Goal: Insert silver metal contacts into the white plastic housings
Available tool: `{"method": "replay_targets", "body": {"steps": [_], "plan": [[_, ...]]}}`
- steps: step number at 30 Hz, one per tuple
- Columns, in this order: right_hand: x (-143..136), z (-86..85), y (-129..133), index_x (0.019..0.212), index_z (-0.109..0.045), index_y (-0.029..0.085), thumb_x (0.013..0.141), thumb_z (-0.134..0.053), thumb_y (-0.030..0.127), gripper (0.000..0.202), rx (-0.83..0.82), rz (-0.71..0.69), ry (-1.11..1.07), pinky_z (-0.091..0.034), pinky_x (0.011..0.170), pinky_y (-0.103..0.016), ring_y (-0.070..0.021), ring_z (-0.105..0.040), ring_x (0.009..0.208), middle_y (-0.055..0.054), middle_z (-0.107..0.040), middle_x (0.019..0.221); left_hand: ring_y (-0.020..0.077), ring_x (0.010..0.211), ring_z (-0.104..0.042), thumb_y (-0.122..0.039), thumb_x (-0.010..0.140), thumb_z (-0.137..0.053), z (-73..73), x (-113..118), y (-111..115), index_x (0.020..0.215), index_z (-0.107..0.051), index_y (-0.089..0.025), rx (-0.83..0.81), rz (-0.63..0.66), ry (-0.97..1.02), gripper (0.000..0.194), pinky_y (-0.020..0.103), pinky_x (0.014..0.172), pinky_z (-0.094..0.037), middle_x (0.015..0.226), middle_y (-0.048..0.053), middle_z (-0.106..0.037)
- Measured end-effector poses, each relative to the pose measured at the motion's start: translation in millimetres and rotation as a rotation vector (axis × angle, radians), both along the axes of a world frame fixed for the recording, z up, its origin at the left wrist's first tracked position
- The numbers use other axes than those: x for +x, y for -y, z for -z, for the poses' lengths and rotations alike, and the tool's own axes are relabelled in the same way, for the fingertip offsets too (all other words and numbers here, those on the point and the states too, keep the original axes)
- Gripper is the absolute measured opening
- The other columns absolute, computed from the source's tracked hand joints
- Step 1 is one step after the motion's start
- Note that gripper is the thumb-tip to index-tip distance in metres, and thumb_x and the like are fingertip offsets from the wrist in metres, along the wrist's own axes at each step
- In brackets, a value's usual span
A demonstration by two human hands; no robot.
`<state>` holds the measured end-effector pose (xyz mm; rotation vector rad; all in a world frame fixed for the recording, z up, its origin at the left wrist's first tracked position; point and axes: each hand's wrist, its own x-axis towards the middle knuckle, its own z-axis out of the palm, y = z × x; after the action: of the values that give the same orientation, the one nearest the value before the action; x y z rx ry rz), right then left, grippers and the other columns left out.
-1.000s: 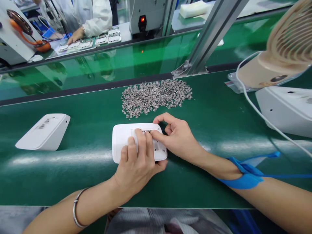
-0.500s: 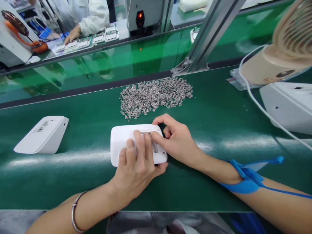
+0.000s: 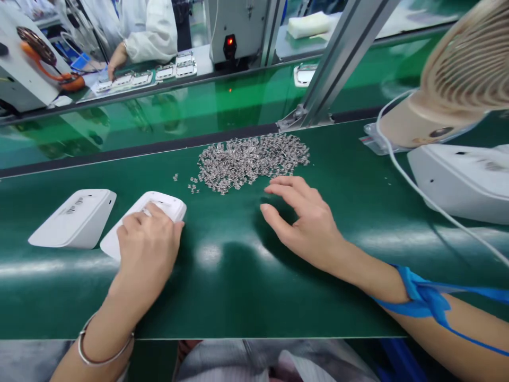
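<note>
My left hand [image 3: 149, 246] grips a white plastic housing [image 3: 170, 204] on the green work surface, thumb on its right side and fingers over its top. Another white wedge-shaped housing [image 3: 85, 217] rests just left of it, with small metal contacts showing in its top. My right hand [image 3: 304, 217] hovers over the green surface with its fingers apart and nothing between them. Beyond its fingertips lies a pile of small metal pieces [image 3: 248, 159], and a few loose pieces [image 3: 193, 185] are scattered at the pile's left.
At the right stand a beige fan [image 3: 437, 106], its white cable and another white housing [image 3: 461, 180]. A metal post [image 3: 338, 63] rises behind the green surface [image 3: 238, 302]. Across the green divider, a person's hand [image 3: 117, 59] touches white parts in a row.
My left hand has carried the white housing left, beside the other one, and turned it. My right hand has let go of it and opened. Some metal pieces now lie loose left of the pile.
</note>
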<state>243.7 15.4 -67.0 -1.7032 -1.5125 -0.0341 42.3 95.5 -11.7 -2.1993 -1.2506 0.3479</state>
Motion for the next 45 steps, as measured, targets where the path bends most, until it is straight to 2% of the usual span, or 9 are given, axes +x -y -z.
{"method": "replay_targets", "body": {"steps": [6, 13, 18, 23, 26, 29, 33, 38, 45], "plan": [[46, -9.2, 22, 0.109, -0.056, 0.023, 0.078, -0.059, 0.032, 0.032, 0.099, 0.323, 0.163, -0.04, 0.088, -0.05, -0.0332, -0.051, 0.11, -0.016, -0.052, 0.117, 0.0432, 0.086, -0.058, -0.043, 0.086, -0.041, -7.5, -16, -43, 0.093, -0.059, 0.004, -0.081, -0.254, 0.162, 0.051, 0.043, 0.065, -0.043, 0.078, 0.024, -0.062], [148, 10.2, 91, 0.099, -0.065, 0.019, 0.055, -0.075, 0.055, 0.058, -0.14, 1.025, 0.057, -0.028, 0.087, -0.066, -0.0535, -0.033, 0.119, -0.024, -0.038, 0.129, 0.0485, 0.113, -0.04, -0.046, 0.089, -0.033, -5.5, -6, -26, 0.12, -0.046, 0.0, -0.01, 0.02, 0.415, 0.057, 0.058, 0.082, -0.04, 0.121, 0.027, -0.046], [168, 25.9, 116, 0.088, -0.064, 0.018, 0.057, -0.073, 0.047, 0.043, -0.095, 0.961, 0.067, -0.039, 0.09, -0.057, -0.0387, -0.051, 0.106, -0.013, -0.055, 0.095, 0.0494, 0.117, -0.036, -0.04, 0.088, -0.041, 10.4, -1, -20, 0.125, -0.044, 0.0, -0.068, 0.079, 0.356, 0.056, 0.057, 0.087, -0.036, 0.129, 0.029, -0.041], [156, 8.2, 116, 0.082, -0.064, 0.023, 0.065, -0.069, 0.042, 0.026, 0.141, 0.958, 0.15, -0.042, 0.085, -0.059, -0.0382, -0.056, 0.096, -0.008, -0.056, 0.076, 0.0482, 0.118, -0.037, -0.039, 0.086, -0.047, 14.7, 3, -18, 0.128, -0.042, 0.002, -0.073, 0.095, 0.342, 0.059, 0.056, 0.09, -0.034, 0.134, 0.03, -0.039], [121, -2.7, 110, 0.09, -0.064, 0.022, 0.066, -0.07, 0.038, 0.03, 0.209, 0.779, 0.25, -0.045, 0.083, -0.059, -0.0394, -0.055, 0.101, -0.012, -0.061, 0.09, 0.0425, 0.119, -0.039, -0.038, 0.088, -0.045, 17.0, 6, -8, 0.131, -0.041, 0.0, -0.087, 0.243, 0.403, 0.057, 0.052, 0.094, -0.033, 0.136, 0.024, -0.042], [65, -2.8, 100, 0.1, -0.061, 0.024, 0.068, -0.069, 0.037, 0.035, 0.209, 0.337, 0.294, -0.046, 0.086, -0.054, -0.0371, -0.051, 0.113, -0.013, -0.053, 0.123, 0.0365, 0.12, -0.041, -0.049, 0.089, -0.041, 24.0, 10, 5, 0.136, -0.037, -0.008, -0.134, 0.537, 0.482, 0.063, 0.047, 0.095, -0.033, 0.137, 0.018, -0.044], [10, -1.7, 76, 0.113, -0.055, 0.02, 0.077, -0.062, 0.037, 0.04, -0.047, -0.207, -0.065, -0.046, 0.093, -0.046, -0.0316, -0.045, 0.124, -0.017, -0.043, 0.138, 0.0335, 0.111, -0.048, -0.071, 0.074, -0.047, 36.0, 12, 22, 0.125, -0.049, -0.012, -0.289, 0.877, 0.529, 0.078, 0.042, 0.087, -0.038, 0.128, 0.017, -0.053], [0, -21.9, 9, 0.115, -0.057, 0.02, 0.086, -0.051, 0.038, 0.034, -0.124, -0.274, -0.251, -0.045, 0.097, -0.042, -0.0243, -0.049, 0.123, -0.012, -0.053, 0.131, 0.0193, 0.064, -0.051, -0.079, 0.072, -0.033, 43.6, 14, 32, 0.074, -0.06, -0.014, -0.305, 1.053, 0.674, 0.071, 0.033, 0.065, -0.038, 0.07, 0.006, -0.06], [-54, -18.7, -120, 0.139, -0.035, 0.018, 0.092, -0.039, 0.036, 0.051, -0.399, -0.475, 0.481, -0.027, 0.102, -0.064, -0.0396, -0.023, 0.135, -0.008, -0.022, 0.151, 0.0166, 0.061, -0.047, -0.083, 0.07, -0.023, 50.3, 16, 37, 0.07, -0.059, -0.014, -0.224, 1.179, 0.774, 0.078, 0.032, 0.064, -0.034, 0.067, 0.003, -0.056]]}}
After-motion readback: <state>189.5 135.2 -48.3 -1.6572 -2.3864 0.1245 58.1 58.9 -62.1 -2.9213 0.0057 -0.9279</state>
